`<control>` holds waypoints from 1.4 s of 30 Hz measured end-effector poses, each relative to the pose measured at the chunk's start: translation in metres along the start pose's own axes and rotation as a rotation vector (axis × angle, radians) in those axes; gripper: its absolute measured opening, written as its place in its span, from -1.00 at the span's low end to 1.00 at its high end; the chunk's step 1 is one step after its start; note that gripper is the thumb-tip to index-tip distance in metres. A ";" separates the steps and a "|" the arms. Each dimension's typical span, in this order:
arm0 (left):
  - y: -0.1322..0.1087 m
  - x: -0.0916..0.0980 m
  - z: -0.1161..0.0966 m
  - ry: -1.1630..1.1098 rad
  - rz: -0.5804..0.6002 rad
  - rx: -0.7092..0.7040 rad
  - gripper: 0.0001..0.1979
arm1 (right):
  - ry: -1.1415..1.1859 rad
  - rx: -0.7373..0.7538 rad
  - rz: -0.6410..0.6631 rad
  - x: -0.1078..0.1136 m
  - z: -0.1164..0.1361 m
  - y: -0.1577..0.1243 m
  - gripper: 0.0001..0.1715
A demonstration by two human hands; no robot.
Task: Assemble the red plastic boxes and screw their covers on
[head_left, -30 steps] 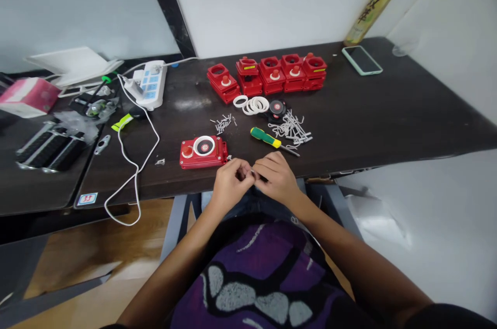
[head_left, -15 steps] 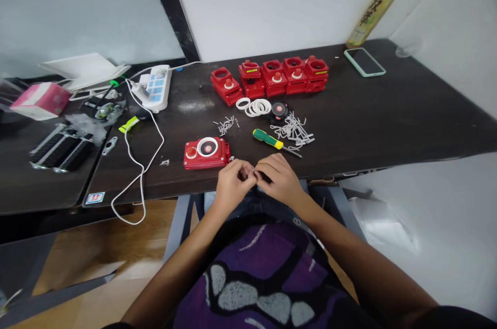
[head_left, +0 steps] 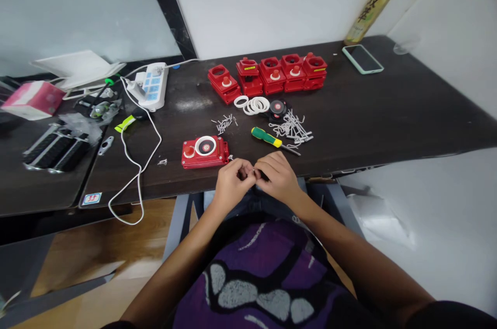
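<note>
Pinching a tiny silver screw (head_left: 254,170) between left hand (head_left: 233,182) and right hand (head_left: 277,179)

Straight up the table (head_left: 368,111) from the right hand (head_left: 278,179), the way is blocked by the screwdriver (head_left: 266,137), the white clips (head_left: 291,129), the rings (head_left: 254,105) and, behind them, the row of red housings (head_left: 267,74). Just beside the left hand (head_left: 233,182), the red box (head_left: 204,152) bars the way toward the white cable (head_left: 134,173). A hand can pass right of the clips, toward the phone (head_left: 362,59) at upper right.
</note>
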State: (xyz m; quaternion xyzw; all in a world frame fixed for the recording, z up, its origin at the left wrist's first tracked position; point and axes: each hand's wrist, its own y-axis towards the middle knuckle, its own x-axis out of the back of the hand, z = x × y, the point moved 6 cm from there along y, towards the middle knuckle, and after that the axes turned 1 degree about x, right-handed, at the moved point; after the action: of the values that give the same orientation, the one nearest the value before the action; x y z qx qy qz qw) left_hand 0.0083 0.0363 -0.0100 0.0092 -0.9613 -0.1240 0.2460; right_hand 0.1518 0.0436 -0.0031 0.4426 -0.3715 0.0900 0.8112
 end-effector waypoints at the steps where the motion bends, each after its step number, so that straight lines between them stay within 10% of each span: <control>1: 0.000 0.000 0.001 -0.003 -0.003 0.009 -0.91 | 0.000 -0.013 -0.011 0.000 -0.001 0.000 -0.80; 31: -0.001 0.004 0.003 -0.010 -0.045 -0.021 -0.92 | 0.117 -0.085 0.053 0.001 -0.004 0.001 -0.85; 42: 0.002 0.002 0.003 0.098 -0.019 -0.098 -0.83 | 0.231 -0.350 -0.065 0.005 -0.023 -0.005 -0.89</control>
State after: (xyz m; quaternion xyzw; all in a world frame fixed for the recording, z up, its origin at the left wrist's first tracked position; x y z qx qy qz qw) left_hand 0.0054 0.0386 -0.0113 0.0124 -0.9406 -0.1727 0.2919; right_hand 0.1700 0.0579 -0.0107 0.2935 -0.2714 0.0480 0.9154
